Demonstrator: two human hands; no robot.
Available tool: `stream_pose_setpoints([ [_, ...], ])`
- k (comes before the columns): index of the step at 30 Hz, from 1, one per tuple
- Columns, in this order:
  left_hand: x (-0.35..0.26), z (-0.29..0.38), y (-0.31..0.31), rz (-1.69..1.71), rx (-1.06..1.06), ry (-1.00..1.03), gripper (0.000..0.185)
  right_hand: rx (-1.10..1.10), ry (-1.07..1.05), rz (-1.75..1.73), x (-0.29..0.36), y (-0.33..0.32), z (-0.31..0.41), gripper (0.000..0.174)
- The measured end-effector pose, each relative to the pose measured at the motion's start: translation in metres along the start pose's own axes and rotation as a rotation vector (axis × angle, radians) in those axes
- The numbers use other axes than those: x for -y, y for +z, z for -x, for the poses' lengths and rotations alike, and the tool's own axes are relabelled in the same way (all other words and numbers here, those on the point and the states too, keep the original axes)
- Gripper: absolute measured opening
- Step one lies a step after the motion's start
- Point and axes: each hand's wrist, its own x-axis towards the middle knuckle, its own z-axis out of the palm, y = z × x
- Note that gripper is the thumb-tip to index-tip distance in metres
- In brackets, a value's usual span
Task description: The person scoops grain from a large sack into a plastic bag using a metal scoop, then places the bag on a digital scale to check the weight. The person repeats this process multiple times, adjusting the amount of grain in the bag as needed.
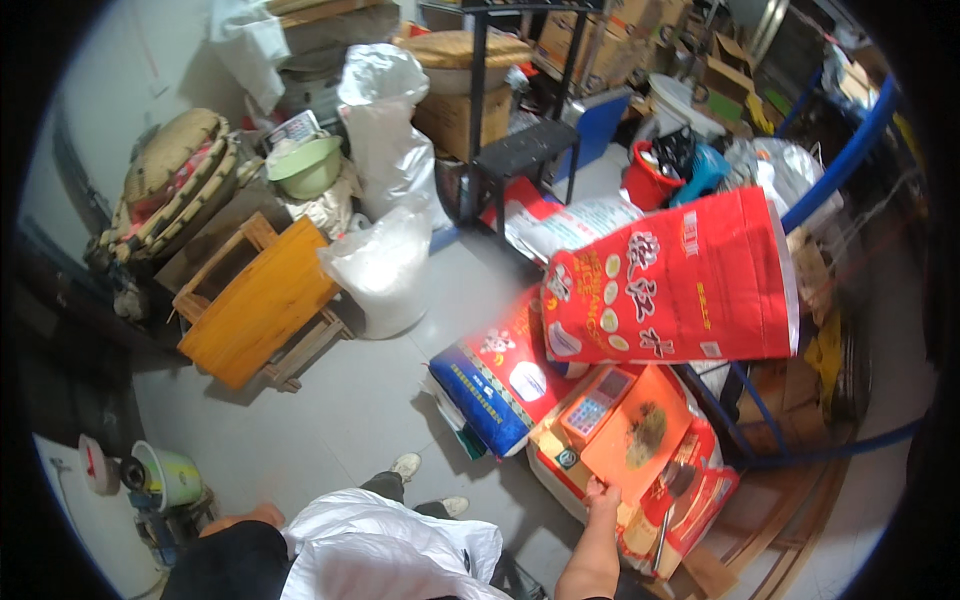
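My right hand (604, 493) grips the near corner of an orange plate (609, 441) beside the keypad of an orange digital scale (598, 405). A small heap of greenish-brown loose material (646, 435) lies on the plate. The scale rests on stacked printed sacks (555, 469). Close to the plate are a dark brown object (679, 478), not clear in kind, and a slim metal rod (661, 541). My left hand (259, 516) is low at the left, partly hidden by my sleeve; its fingers are unclear. White sheeting (390, 536) covers my front.
A large red rice sack (667, 277) stands just beyond the scale, beside a blue metal rail (840, 450). An orange-brown wooden bench (259, 300) and an open white sack (382, 270) are further left. A green-white bucket (169, 476) sits at the lower left.
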Motion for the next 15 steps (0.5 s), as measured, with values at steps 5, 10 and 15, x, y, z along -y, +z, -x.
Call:
stream_pose_setpoints([
  [5,-0.051,0.002,0.023,0.57,0.004,-0.206,0.031,-0.107,0.1,0.35,-0.001,0.006,-0.004,0.013],
  [10,-0.097,-0.014,-0.001,0.737,-0.11,-0.099,0.03,-0.098,0.07,0.368,-0.008,0.017,0.007,0.013],
  [15,-0.116,-0.016,-0.021,0.757,-0.174,0.001,0.029,-0.079,0.079,0.341,-0.012,0.026,0.022,0.021],
])
